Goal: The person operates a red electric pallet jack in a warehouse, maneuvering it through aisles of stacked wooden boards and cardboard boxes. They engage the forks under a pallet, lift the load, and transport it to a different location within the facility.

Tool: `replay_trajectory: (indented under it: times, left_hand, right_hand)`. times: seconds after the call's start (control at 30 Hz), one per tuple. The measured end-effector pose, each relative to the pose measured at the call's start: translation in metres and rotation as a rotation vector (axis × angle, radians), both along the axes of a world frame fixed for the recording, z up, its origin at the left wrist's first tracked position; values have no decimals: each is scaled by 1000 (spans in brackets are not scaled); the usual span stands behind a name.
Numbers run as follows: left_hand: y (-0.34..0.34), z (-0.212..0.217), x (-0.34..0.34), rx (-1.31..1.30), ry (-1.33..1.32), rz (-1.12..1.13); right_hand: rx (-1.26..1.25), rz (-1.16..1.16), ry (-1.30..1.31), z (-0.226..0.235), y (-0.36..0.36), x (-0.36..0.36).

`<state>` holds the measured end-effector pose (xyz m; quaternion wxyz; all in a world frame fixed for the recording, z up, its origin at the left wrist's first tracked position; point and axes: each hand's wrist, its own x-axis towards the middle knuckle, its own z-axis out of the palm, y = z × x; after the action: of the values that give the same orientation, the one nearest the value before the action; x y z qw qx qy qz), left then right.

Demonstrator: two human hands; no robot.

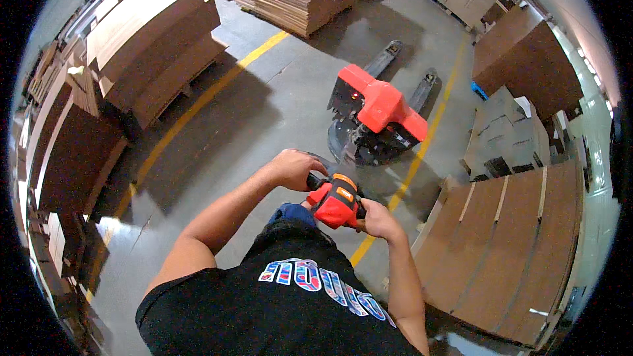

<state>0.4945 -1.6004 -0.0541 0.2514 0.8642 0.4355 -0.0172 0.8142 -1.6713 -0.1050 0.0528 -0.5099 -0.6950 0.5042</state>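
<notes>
Warehouse floor [264, 105] among brown cardboard stacks [151, 39], left hand [293, 168] and right hand [377, 219] grip closed on red pallet-truck handle [336, 201]

Red electric pallet jack [377, 109], on grey concrete floor, seen from behind and above. Red boxy housing over a black drive base, small lit red indicator on its top left. Two grey forks stick out forward, away from the person, low to the floor and bare (fork tips near a yellow floor line). Black tiller arm slopes back from the base to the red-and-orange control handle [336, 199], tilted toward the person's chest. Handle gripped both sides: left hand [295, 168], right hand [378, 219].
</notes>
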Motion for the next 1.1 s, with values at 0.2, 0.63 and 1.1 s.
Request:
replay_trajectory:
  times: [0.2,0.63,1.1]
  left_hand:
    - [10,29,-6,-39,-34,-45]
    - [18,24,-2,17,-143,-16]
    - [-22,26,59,139,-246,-15]
  right_hand:
    - [-197,-87,74,9,1,-7]
    - [25,-72,102,30,-6,0]
    - [-145,-214,184,15,-55,81]
